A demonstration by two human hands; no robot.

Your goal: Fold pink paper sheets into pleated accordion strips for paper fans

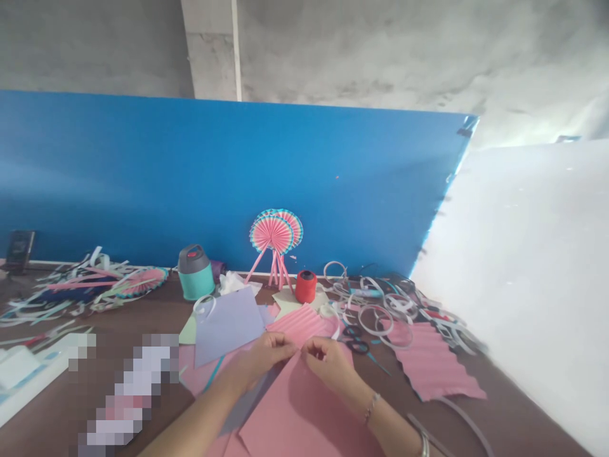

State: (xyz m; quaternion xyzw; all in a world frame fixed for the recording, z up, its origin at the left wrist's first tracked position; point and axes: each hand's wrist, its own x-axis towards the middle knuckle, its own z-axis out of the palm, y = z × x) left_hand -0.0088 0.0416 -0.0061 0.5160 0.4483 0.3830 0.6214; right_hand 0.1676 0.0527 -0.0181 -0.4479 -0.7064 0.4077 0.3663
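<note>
Both of my hands meet at the top corner of a pink paper sheet (304,412) lying on the brown table (118,317). My left hand (264,358) pinches the paper's edge with curled fingers. My right hand (328,362), a bracelet on its wrist, pinches the same corner from the right. Just beyond the fingers lies a pleated pink paper (299,324), with a lavender sheet (228,324) to its left.
Pink paper fans (276,233) lean on the blue board (190,184). Near them stand a red thread spool (305,287) and a teal jar (195,273). Scissors (356,339), tape rings (375,314), another pleated pink sheet (432,368) and paper scraps (71,285) lie around.
</note>
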